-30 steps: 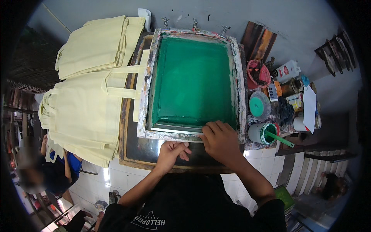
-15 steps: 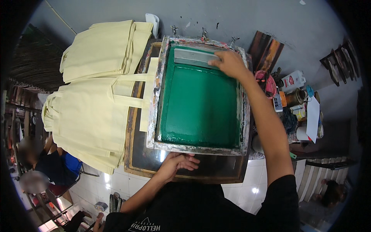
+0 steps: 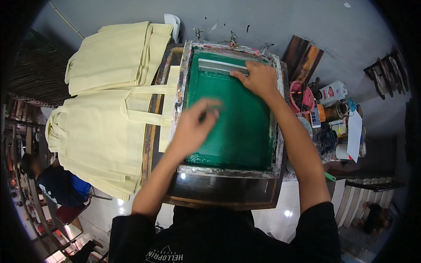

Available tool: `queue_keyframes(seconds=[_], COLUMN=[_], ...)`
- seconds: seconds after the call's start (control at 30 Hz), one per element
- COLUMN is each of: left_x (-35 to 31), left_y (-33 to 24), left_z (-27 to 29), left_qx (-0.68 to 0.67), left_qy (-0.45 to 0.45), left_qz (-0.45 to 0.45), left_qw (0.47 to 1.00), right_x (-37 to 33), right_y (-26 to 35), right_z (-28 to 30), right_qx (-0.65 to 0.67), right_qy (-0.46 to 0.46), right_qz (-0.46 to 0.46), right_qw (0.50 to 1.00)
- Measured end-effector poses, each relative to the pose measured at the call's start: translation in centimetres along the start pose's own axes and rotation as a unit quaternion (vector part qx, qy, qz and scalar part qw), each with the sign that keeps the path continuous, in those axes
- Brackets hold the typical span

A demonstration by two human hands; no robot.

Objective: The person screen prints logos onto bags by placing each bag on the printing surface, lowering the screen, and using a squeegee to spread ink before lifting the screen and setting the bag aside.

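Observation:
A screen-printing frame with a green mesh lies on a dark glass-topped board in front of me. At the frame's far end a squeegee stands across the mesh. My right hand grips the squeegee at its right end, thumb on the near side. Above the left part of the mesh hovers my left hand, its fingers loosely curled, apart and blurred by motion. Nothing shows in it. From under the frame's left side sticks out part of a pale yellow tote bag, mostly hidden.
Pale yellow tote bags lie stacked at the left, with another pile behind. Metal clamps stand at the frame's far edge. To the right are a pink bowl, a phone and several containers. Another person sits far left.
My left hand has risen from below the frame's near edge to above the mesh. The squeegee has tilted in my right hand at the far end.

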State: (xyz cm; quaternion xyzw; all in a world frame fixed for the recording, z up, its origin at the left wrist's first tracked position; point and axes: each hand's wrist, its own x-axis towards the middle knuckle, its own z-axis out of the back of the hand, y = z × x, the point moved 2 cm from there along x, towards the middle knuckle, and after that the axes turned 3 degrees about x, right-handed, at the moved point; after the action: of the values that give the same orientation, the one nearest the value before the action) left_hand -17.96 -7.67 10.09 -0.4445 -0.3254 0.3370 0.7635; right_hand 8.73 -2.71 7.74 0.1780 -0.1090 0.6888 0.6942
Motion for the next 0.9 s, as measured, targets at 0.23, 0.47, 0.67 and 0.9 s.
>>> queue_keyframes(seconds=[0.23,0.47,0.67,0.9], left_x=[7.9,0.8,-7.8,-13.1], left_y=[2.9,1.0,-1.3,-0.9], left_z=[2.5,2.3,2.2,2.0], left_qx=[0.29,0.271,0.273,0.216], left_qy=[-0.002,0.027,0.058,0.006], left_qz=[-0.051,-0.025,-0.006,-0.056], left_qw=[0.956,0.962,0.96,0.975], right_x=[-4.5,-11.2,-18.6,-21.9], right_y=[2.8,5.9,10.0,11.8], right_z=[2.2,4.3,7.0,8.3], right_qx=[0.032,0.081,0.087,0.067], right_qy=[0.021,0.004,0.035,0.02], right_qz=[0.021,0.025,0.034,0.049], right_qw=[0.999,0.996,0.995,0.996])
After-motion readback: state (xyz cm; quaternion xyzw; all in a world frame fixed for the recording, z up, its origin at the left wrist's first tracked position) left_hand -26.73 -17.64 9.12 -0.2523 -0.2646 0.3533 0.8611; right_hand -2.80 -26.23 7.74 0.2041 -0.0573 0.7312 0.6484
